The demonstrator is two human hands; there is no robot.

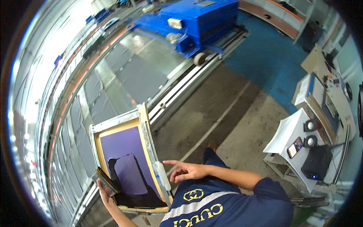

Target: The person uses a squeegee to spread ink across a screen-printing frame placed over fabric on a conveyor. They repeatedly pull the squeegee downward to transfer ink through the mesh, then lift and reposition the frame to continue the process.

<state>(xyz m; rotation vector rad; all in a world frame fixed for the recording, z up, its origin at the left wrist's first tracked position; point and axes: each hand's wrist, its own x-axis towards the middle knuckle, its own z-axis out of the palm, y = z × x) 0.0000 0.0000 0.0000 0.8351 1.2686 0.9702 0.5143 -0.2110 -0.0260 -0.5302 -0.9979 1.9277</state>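
A screen-printing frame (146,130) with a purple mesh (119,142) lies over the edge of a long table, just in front of me. Thick black ink (141,199) pools at its near end, and dark streaks run up the mesh. My left hand (104,192) is closed around a flat squeegee (107,182), tilted at the frame's left side, its lower edge by the ink. To the right of the frame hovers my right hand (192,172), index finger stretched out and the others loosely bent, with nothing in it. Beside its fingertips is a white bar (162,176) on the frame's right rail.
Grey fabric pieces (141,72) lie along the long table (113,87). A blue machine (206,22) sits on rails at the far end. On the right, a white-covered stand (283,132) holds a phone (295,147), small round speakers (311,141) and a black box (317,162).
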